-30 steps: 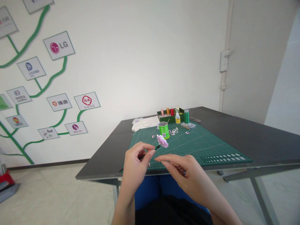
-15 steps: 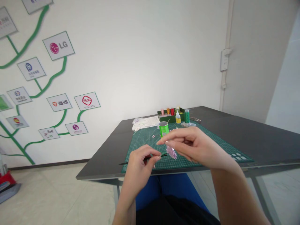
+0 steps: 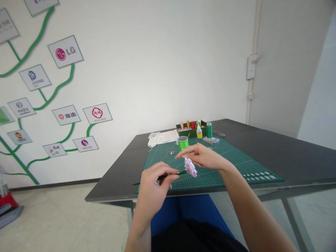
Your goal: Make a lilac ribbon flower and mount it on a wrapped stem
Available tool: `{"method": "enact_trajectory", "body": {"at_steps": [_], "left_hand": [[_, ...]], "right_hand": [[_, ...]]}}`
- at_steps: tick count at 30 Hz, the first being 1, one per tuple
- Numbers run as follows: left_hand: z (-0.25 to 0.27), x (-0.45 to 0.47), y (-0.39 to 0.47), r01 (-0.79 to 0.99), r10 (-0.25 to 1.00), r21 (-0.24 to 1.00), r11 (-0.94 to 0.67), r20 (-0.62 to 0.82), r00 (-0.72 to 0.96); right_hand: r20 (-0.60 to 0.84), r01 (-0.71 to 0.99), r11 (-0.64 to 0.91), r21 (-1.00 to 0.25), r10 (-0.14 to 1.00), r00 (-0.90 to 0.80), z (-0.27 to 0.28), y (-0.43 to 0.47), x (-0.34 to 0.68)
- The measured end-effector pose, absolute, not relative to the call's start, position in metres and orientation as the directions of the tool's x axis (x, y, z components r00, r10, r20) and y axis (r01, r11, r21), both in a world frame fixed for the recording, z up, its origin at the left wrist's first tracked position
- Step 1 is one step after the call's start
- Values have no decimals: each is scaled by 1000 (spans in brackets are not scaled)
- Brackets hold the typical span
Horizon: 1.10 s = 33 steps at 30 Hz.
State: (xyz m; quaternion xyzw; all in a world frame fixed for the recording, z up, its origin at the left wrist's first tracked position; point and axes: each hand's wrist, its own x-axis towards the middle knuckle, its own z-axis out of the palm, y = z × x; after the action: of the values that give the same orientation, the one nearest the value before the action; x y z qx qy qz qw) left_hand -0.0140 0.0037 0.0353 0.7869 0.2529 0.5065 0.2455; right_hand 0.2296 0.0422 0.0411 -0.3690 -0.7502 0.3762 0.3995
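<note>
Fingers of my left hand [image 3: 154, 180] pinch the dark stem of the lilac paper flower [image 3: 190, 166], held just above the near edge of the green cutting mat [image 3: 231, 164]. My right hand [image 3: 203, 157] has come down from half a second ago; its loosely curled fingers now touch the petals, so I judge I am shaping them. Farther on the mat stands the green cup [image 3: 183, 143], behind it the thread box [image 3: 191, 128].
</note>
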Motion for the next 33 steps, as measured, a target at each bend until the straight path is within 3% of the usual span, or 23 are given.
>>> {"method": "enact_trajectory", "body": {"at_steps": [7, 12, 18, 24, 33], "left_hand": [[34, -15, 9, 154, 692, 677, -720, 684, 230], [33, -14, 12, 188, 674, 648, -738, 717, 176], [31, -15, 18, 182, 712, 689, -701, 690, 129], [30, -14, 20, 124, 750, 741, -660, 640, 167], [29, -15, 17, 115, 749, 748, -654, 619, 236]], "right_hand": [[232, 44, 299, -953, 816, -529, -32, 16, 211], [270, -107, 258, -960, 763, -587, -39, 1, 210], [327, -76, 358, -931, 721, -611, -23, -18, 210], [465, -46, 529, -847, 697, -547, -10, -36, 213], [592, -72, 652, -755, 630, -503, 8, -48, 209]]}}
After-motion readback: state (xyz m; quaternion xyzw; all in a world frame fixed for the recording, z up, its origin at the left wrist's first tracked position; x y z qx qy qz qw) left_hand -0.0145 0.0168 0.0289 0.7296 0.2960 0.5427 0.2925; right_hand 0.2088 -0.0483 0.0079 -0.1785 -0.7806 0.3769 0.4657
